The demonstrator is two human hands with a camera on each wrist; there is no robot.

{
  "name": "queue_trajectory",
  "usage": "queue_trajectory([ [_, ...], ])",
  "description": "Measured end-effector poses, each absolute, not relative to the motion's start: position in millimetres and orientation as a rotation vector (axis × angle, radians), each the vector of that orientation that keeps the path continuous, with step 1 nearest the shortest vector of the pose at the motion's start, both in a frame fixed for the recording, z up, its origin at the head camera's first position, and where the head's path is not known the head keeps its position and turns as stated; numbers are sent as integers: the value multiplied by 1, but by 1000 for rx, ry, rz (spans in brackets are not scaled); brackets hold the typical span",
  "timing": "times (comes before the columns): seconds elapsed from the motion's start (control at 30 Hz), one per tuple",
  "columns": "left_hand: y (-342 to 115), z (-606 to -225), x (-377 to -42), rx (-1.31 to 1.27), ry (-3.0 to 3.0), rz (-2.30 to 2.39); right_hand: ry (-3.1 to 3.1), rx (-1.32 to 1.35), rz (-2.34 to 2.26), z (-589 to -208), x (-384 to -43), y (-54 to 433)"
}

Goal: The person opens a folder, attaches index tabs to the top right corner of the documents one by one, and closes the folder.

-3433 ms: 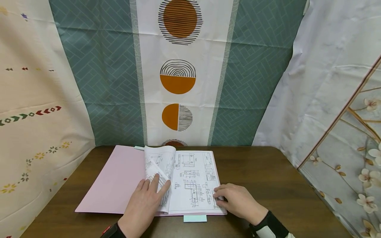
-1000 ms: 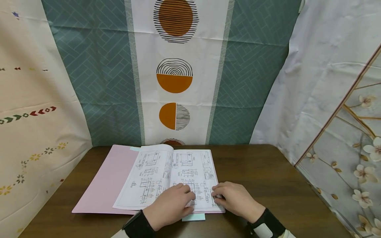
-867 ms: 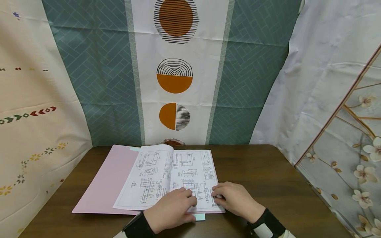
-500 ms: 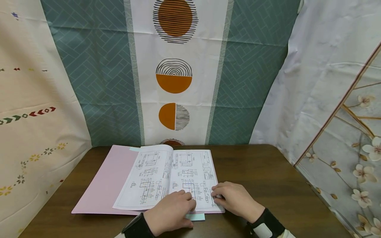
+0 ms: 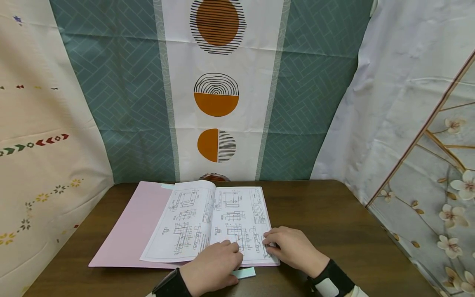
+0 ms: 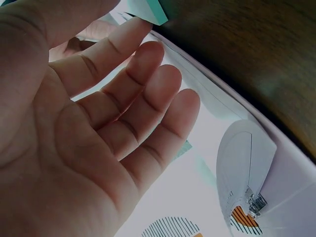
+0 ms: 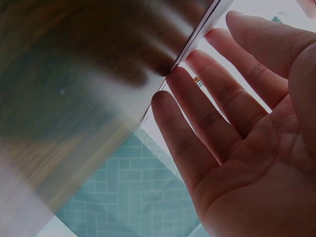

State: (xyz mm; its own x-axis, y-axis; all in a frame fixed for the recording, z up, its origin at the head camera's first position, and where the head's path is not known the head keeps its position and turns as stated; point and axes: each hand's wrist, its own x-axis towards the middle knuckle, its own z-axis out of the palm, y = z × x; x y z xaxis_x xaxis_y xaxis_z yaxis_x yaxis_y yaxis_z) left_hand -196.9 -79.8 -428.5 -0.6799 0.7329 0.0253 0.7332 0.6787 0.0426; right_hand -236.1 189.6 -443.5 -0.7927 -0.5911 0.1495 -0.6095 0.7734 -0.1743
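A pink folder point(image 5: 128, 239) lies spread on the table, with a booklet of technical drawings open inside it. The left page point(image 5: 174, 231) bows up slightly by the spine; the right page point(image 5: 245, 206) lies flatter. My left hand point(image 5: 213, 266) is at the bottom edge near the spine, thumb and index finger pinching a pale teal strip point(image 5: 245, 273) that sticks out below the folder. In the left wrist view, the teal strip point(image 6: 150, 11) shows beside the index fingertip. My right hand point(image 5: 293, 249) rests its fingertips on the lower right edge of the right page.
The dark wooden table point(image 5: 315, 210) extends right of the folder. Another teal piece point(image 5: 168, 186) peeks out at the folder's top edge. Behind the table hangs a patterned cloth point(image 5: 230, 57), with light cloths at both sides.
The left page has been laid over to the left and flattened. My left hand has moved right and down to the teal strip, which now sits tilted. My right hand has stayed put.
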Motion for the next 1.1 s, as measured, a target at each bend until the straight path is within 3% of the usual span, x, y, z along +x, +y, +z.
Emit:
queue_trajectory([
  [1.1, -88, -422, -207, -1308, -2653, -279, -2891, 982, 326, -441, -236, 190],
])
